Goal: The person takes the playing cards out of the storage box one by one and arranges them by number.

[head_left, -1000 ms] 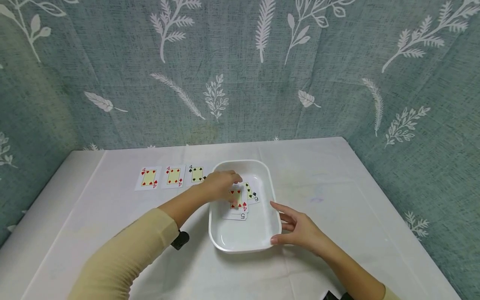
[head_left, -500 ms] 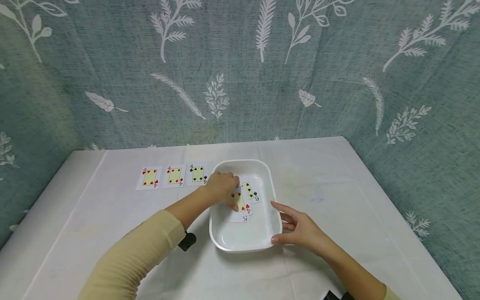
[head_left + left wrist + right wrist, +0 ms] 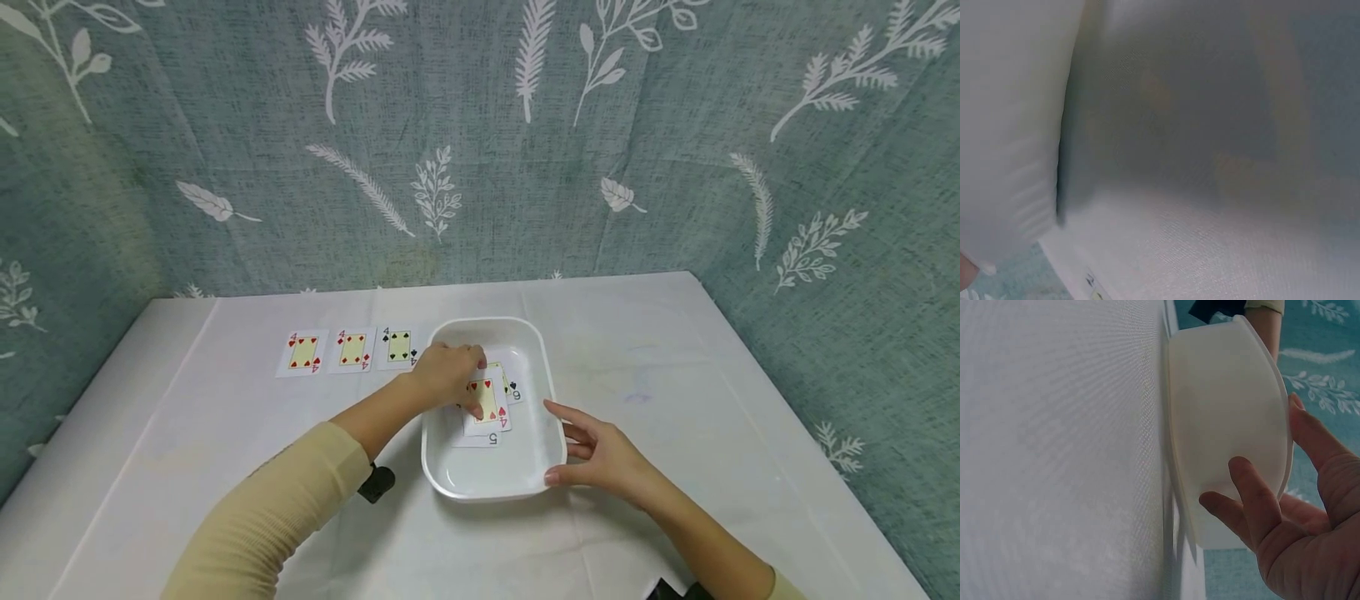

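White, the tray [image 3: 517, 467] is held by the right hand [image 3: 600, 454], likely for steadiness, while the left hand [image 3: 447, 377] pinches a card [image 3: 492, 407] inside.

Six cards [image 3: 303, 353] show: three on the one tabletop [image 3: 675, 375], three in the one tray [image 3: 487, 473]. There are one left hand [image 3: 448, 375], one right hand [image 3: 606, 457] and two sleeves [image 3: 277, 500].

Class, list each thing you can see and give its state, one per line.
Tray: upright, uncovered
Top four of hearts: face up, in the tray
Five: face up, partly covered
Black card: face up, partly covered
Row of fours: face up
Left hand: gripping the top four of hearts
Right hand: holding the tray's side
White cloth: faintly creased
Backdrop: hanging
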Tool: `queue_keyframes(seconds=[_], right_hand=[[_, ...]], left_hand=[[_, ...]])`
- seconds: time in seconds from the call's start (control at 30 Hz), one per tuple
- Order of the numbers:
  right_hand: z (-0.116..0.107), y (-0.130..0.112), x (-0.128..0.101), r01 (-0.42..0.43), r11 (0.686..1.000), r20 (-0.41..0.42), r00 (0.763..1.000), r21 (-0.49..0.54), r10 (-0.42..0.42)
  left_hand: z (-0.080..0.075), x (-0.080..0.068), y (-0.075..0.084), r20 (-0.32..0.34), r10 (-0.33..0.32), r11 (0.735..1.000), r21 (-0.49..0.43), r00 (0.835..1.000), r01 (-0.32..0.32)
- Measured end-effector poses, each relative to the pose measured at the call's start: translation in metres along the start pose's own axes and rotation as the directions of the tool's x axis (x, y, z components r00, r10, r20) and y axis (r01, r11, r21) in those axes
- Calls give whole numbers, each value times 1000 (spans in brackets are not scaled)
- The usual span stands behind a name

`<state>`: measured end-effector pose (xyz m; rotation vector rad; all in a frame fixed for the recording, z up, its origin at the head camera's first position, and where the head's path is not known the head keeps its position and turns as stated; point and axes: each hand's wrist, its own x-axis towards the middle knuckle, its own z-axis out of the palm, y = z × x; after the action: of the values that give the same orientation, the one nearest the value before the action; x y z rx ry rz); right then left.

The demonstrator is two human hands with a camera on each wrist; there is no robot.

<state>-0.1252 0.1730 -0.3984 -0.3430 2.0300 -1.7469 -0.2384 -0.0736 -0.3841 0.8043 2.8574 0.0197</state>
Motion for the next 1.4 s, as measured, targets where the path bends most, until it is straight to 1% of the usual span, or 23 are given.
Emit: queue_keyframes(seconds=[0.13,0.23,0.3,0.37,0.47,0.57,0.63,0.7,0.8,0.93,0.97,1.07,1.13,1.17,1.23,1.3,1.4], right_hand=[[0,0,0,0,1000,-1,1000,-3,0],[0,0,0,11,1000,-3,1000,-12,-11],[0,0,0,19,1000,-1,1000,-16,-19],[0,1,0,23,1000,3,1000,-19,-23],[0,1,0,20,1000,2,1000,-19,-20],[0,2,-1,18,1000,5,1000,-12,-18],[0,2,-1,19,1000,9,1000,-6,-19],[0,2,0,18,1000,9,1000,-5,-18],[0,2,0,18,1000,10,1000,-7,-18],[0,2,0,28,999,14,1000,-15,-28],[0,2,0,33,999,16,999,-17,-32],[0,2,-1,30,999,13,999,-21,-30],[0,2,-1,27,999,11,1000,-21,-27],[0,1,-1,26,999,10,1000,-20,-25],[0,1,-1,24,1000,9,1000,-18,-23],[1,1,-1,25,1000,11,1000,-17,-25],[1,0,-1,29,999,16,999,-16,-29]], left_hand=[[-1,0,0,-22,-6,994,-106,1000,4],[-1,0,-2,-36,2,978,-210,999,-9],[0,-1,-3,-33,7,957,-290,999,-16],[-1,-2,-4,-26,17,928,-372,1000,-25],[-1,-4,-6,-35,45,887,-459,998,-56],[-2,-6,-9,-86,94,865,-487,992,-124],[-2,-7,-10,-132,130,853,-491,983,-179],[-3,-6,-12,-161,156,835,-506,975,-217],[-2,-5,-15,-186,180,803,-540,966,-254],[0,-3,-20,-218,200,771,-567,955,-291],[0,-3,-21,-230,205,759,-576,951,-303],[1,-2,-22,-270,205,723,-606,941,-332],[1,-2,-23,-295,202,705,-618,934,-348],[1,-3,-23,-305,199,699,-622,931,-353],[0,-3,-22,-318,190,697,-623,929,-356],[-1,-4,-22,-329,182,686,-633,927,-359],[-4,-7,-22,-337,148,663,-664,930,-346]])
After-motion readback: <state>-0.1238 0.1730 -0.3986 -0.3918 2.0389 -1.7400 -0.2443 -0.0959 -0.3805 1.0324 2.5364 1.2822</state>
